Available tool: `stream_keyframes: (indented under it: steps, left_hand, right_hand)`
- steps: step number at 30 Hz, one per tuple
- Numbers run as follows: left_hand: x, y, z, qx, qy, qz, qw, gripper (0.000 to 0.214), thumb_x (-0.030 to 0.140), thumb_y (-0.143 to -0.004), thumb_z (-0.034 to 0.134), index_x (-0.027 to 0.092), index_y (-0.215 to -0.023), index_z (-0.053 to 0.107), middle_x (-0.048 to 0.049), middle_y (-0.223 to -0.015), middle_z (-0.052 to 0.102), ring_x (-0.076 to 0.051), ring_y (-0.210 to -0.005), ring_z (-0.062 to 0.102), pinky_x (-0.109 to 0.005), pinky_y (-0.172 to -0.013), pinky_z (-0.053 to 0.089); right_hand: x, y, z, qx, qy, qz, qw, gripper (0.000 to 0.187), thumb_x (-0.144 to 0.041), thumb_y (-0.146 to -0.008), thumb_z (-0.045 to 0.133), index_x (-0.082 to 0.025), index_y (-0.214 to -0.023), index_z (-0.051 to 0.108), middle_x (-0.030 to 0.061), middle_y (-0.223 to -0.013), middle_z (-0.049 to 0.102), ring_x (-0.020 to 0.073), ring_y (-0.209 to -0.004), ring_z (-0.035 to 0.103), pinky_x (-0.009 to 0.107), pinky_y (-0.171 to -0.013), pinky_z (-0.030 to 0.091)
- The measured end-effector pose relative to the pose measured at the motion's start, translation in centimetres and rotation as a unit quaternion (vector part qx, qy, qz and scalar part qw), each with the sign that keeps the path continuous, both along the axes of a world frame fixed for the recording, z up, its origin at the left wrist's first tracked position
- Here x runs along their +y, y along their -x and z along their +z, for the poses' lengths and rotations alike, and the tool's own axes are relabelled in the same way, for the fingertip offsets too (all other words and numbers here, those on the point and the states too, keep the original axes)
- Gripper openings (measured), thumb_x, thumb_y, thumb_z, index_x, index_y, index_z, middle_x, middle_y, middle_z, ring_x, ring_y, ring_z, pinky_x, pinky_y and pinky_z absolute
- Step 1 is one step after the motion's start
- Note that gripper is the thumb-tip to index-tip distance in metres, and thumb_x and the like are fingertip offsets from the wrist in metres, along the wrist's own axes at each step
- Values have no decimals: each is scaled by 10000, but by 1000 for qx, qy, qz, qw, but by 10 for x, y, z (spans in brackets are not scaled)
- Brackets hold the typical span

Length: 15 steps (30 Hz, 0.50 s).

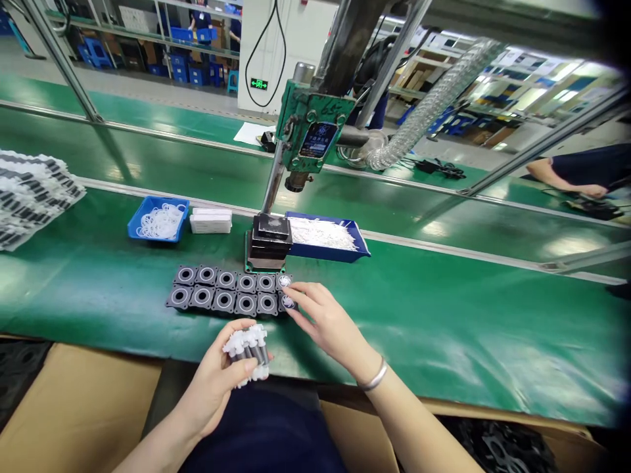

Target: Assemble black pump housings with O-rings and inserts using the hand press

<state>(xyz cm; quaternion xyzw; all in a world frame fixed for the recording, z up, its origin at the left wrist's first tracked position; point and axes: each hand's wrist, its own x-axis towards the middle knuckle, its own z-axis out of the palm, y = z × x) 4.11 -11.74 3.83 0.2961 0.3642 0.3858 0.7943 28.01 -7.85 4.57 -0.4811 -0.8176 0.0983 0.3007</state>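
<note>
In my left hand [217,368] is a bunch of impeller rotors [249,351], small parts with white finned ends and dark grey shafts. My fingers are closed around them, low over the bench's front edge. Two rows of square black housings [224,300] with round openings and pale rings lie ahead of it. At their right end my right hand [320,318] has its thumb and fingertips around a white-topped impeller rotor [288,301] seated in the near-row housing. Another white impeller [284,281] sits in the housing just behind. The fingers partly hide this end.
A green press [313,131] stands over a black block [271,240] behind the housings. Near it are a blue tray of white strips [362,244], a blue bin of white rings [158,220] and a white stack [211,221]. Stacked rotors [34,197] lie left. A co-worker's arm [566,177] shows right.
</note>
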Motion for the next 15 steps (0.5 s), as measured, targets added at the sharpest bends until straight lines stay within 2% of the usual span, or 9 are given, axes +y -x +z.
stream_keyframes:
  steps: [3, 5, 7, 9, 11, 15]
  left_hand:
    - [0, 1, -3, -5, -8, -3, 1000, 519, 315, -767, 776, 255, -1240, 573, -81, -1113, 653, -287, -1057, 631, -360, -850, 513]
    - [0, -1, -4, 25, -36, -2, 999, 521, 302, -757, 771, 239, -1234, 570, -83, -1136, 646, -267, -1053, 617, -333, -865, 493]
    - [1, -4, -4, 94, -88, -1, 992, 547, 242, -712, 783, 230, -1216, 570, -75, -1136, 641, -244, -1024, 607, -308, -864, 479]
    - [2, -7, -2, 170, -134, -5, 976, 593, 157, -654, 780, 230, -1203, 567, -61, -1109, 640, -224, -970, 605, -290, -833, 478]
    - [2, -10, 1, 200, -143, -22, 969, 626, 112, -621, 764, 232, -1200, 560, -45, -1048, 639, -203, -887, 606, -280, -776, 483]
    - [2, -8, 2, 133, -83, -75, 985, 631, 144, -610, 809, 223, -1192, 579, -42, -1003, 644, -187, -848, 601, -277, -753, 481]
  right_hand:
    - [-15, 9, 15, 75, 49, 9, 996, 355, -236, -981, 569, -254, -1334, 545, 111, -1225, 590, 254, -1125, 556, 452, -972, 496]
    - [-29, 20, 20, 170, 133, 47, 975, 347, -313, -966, 613, -262, -1302, 543, 75, -1092, 607, 209, -973, 593, 365, -868, 532]
    - [-41, 32, 20, 234, 202, 66, 949, 417, -408, -911, 688, -258, -1271, 542, 40, -981, 586, 180, -847, 578, 313, -767, 527]
    - [-48, 42, 15, 249, 205, 45, 945, 443, -456, -854, 746, -246, -1205, 574, 27, -935, 556, 176, -818, 543, 300, -733, 496]
    - [-50, 47, 9, 242, 180, 30, 953, 338, -451, -852, 749, -230, -1076, 627, 23, -893, 533, 172, -800, 512, 290, -703, 460]
    - [-49, 41, 5, 248, 189, 60, 948, 231, -422, -878, 726, -207, -922, 656, 16, -831, 536, 147, -717, 497, 272, -640, 429]
